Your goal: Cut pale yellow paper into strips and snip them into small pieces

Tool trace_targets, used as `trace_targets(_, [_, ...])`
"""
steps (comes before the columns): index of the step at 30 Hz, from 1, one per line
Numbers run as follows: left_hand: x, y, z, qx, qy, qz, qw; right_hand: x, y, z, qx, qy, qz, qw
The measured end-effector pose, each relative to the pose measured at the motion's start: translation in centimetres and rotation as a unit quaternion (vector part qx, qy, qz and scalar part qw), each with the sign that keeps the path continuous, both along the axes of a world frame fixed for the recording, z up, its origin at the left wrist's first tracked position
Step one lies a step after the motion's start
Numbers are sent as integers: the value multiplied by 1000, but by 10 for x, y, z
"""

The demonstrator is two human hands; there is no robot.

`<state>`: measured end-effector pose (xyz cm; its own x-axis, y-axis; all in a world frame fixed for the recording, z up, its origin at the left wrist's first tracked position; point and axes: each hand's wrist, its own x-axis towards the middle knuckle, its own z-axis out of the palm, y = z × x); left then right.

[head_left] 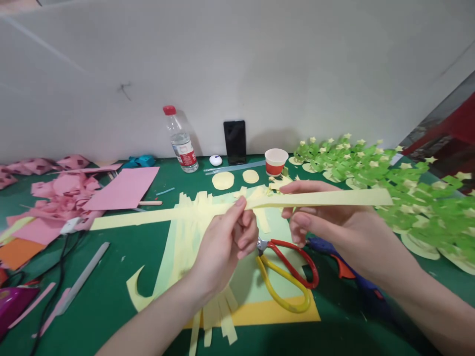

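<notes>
My left hand (230, 235) pinches a long pale yellow paper strip (137, 218) between thumb and fingers near its middle. The strip runs out to both sides, level across the view. My right hand (330, 217) is behind the strip's right part, index finger above it and thumb below it, fingers apart; whether it touches the strip is unclear. Under my hands lie many cut yellow strips (222, 316) on light green paper (256, 284). Scissors (287, 277) with one red and one yellow handle rest on that paper. A blue glue gun (356, 279) is partly hidden by my right hand.
Green paper plants with yellow stars (363, 165) crowd the right side. A water bottle (181, 141), black phone (235, 142) and paper cup (275, 162) stand by the wall. Yellow paper discs (223, 181) lie before them. Pink paper (124, 189) and a cable (61, 277) are left.
</notes>
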<state>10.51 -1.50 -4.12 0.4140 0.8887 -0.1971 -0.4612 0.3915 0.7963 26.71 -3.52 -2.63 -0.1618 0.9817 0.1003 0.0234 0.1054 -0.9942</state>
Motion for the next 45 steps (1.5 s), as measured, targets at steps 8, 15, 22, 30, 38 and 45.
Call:
trace_targets(8, [-1,-3,-4,121,48,-68,989,-2,-2,2,24,-9,-10,1000])
trace_targets(15, [-7,-1,-10,326,237,71,912,-2,-4,5,92,-88,-30,991])
trace_targets(22, [-14,5,-9,346,234,77,905,-6,-2,-1,126,-104,-18,986])
trace_targets(30, [-11,9,-1,209,147,62,965,-5,-17,-17,127,-514,-14,848])
trace_targets(38, [-12,14,0,173,111,67,976,-37,-28,-82,40,-667,81,739])
trace_targets(45, [-16,14,4,184,87,95,974,-32,-25,-76,-40,-593,85,800])
